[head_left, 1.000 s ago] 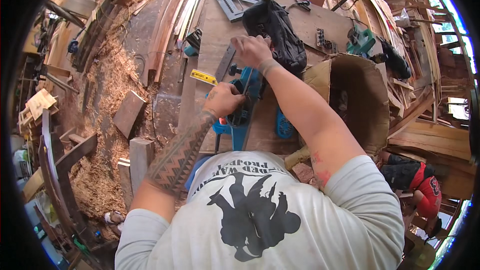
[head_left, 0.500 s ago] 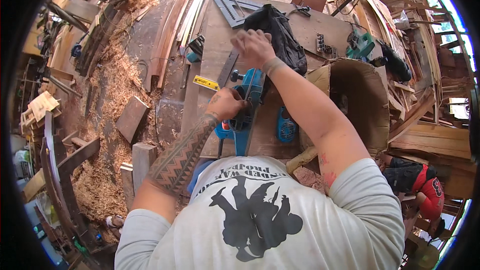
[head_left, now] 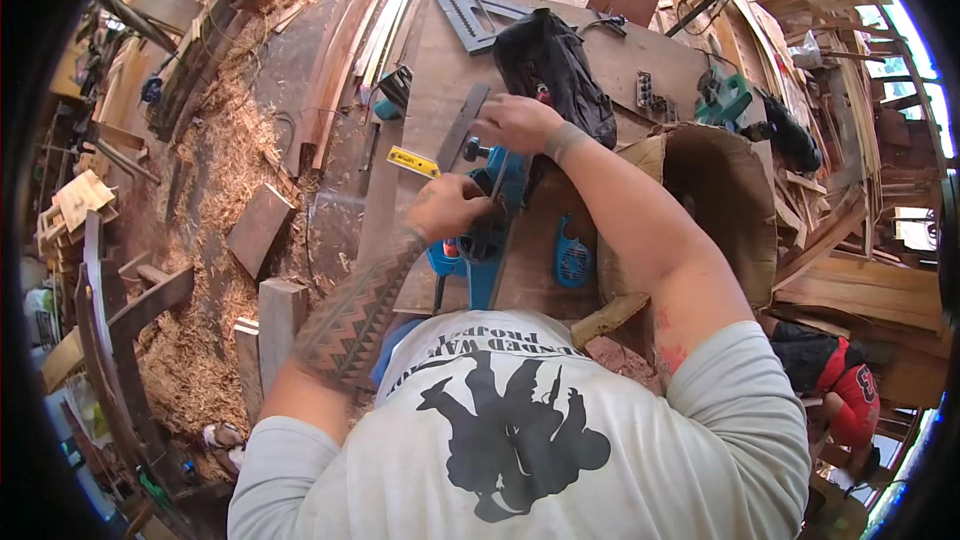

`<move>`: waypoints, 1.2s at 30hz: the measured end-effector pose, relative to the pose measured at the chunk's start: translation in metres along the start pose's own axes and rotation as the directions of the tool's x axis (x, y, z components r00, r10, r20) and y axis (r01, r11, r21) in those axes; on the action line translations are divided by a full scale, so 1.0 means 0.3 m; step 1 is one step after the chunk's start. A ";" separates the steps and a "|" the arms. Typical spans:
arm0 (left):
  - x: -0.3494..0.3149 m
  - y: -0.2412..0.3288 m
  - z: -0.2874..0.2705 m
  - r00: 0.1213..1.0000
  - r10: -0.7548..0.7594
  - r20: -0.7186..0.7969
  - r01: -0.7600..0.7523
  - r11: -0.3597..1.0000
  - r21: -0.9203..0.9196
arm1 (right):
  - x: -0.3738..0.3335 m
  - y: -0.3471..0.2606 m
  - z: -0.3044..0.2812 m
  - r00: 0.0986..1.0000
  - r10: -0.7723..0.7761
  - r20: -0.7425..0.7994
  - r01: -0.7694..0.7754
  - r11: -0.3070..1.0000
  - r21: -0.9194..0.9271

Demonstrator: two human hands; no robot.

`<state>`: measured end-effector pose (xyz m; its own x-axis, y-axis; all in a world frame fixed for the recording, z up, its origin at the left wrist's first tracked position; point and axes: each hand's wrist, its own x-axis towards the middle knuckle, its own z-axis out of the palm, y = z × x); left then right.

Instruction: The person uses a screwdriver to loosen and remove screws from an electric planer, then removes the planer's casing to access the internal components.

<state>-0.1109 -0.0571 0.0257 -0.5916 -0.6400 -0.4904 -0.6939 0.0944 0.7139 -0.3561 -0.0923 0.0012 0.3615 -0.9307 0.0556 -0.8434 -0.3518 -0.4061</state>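
Note:
A blue electric planer [head_left: 484, 275] lies on the workbench just in front of my body. My left hand [head_left: 447, 206] is closed, with thumb and fingers pinched together at the planer's middle; whatever is between them is too small to make out. Over the planer's far end is my right hand [head_left: 522, 126], its fingers bent and drawn together, and what they hold, if anything, is hidden. A try square with a yellow handle [head_left: 413, 161] and a dark blade [head_left: 463, 127] lies left of the planer. A separate blue vented cover [head_left: 573, 252] rests to the right.
Beyond my right hand lie a black bag [head_left: 560, 75] and a grey triangular square [head_left: 468, 20]. An open cardboard box [head_left: 640, 165] stands at the right, near a green power tool [head_left: 722, 98]. Wood shavings [head_left: 205, 310] cover the floor at left. A person in red [head_left: 858, 405] is at far right.
My right hand has come down nearer, from the black bag's edge to the planer's far end. My left hand has stayed at the planer, shifting only slightly.

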 end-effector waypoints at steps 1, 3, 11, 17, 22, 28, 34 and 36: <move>-0.003 -0.026 -0.005 0.995 0.101 -0.017 -0.101 0.995 0.010 | -0.032 -0.005 0.004 0.998 -0.051 0.023 0.052 0.998 -0.040; -0.016 -0.057 -0.008 0.979 0.203 -0.028 -0.202 0.979 0.021 | -0.068 -0.027 0.008 0.999 -0.045 -0.020 0.044 0.998 -0.034; -0.051 -0.002 -0.013 0.971 0.237 0.044 -0.238 0.971 0.033 | -0.080 -0.056 -0.070 0.985 -0.115 0.131 0.136 0.976 -0.171; -0.053 -0.053 0.000 0.940 0.340 -0.003 -0.339 0.937 0.086 | -0.105 -0.213 -0.282 0.907 -0.038 0.420 0.172 0.943 -0.284; -0.056 -0.047 0.002 0.945 0.326 0.024 -0.327 0.943 0.057 | -0.209 -0.136 -0.355 0.993 0.020 0.116 0.007 0.973 -0.231; -0.058 -0.050 0.010 0.913 0.405 -0.051 -0.390 0.903 0.182 | -0.327 -0.281 -0.198 0.903 0.365 0.228 -0.429 0.804 0.411; -0.055 -0.013 -0.013 0.942 0.331 0.057 -0.335 0.909 0.250 | -0.309 -0.311 -0.078 0.931 0.340 0.136 -0.361 0.912 0.193; -0.045 -0.033 -0.015 0.898 0.440 0.019 -0.425 0.856 0.295 | -0.308 -0.326 -0.057 0.923 0.351 0.159 -0.374 0.916 0.147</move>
<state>-0.0942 -0.0529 0.0274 -0.8439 -0.5189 -0.1360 -0.4636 0.5780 0.6716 -0.3137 0.0264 0.0514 0.1009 -0.9664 -0.2363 -0.8489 0.0402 -0.5270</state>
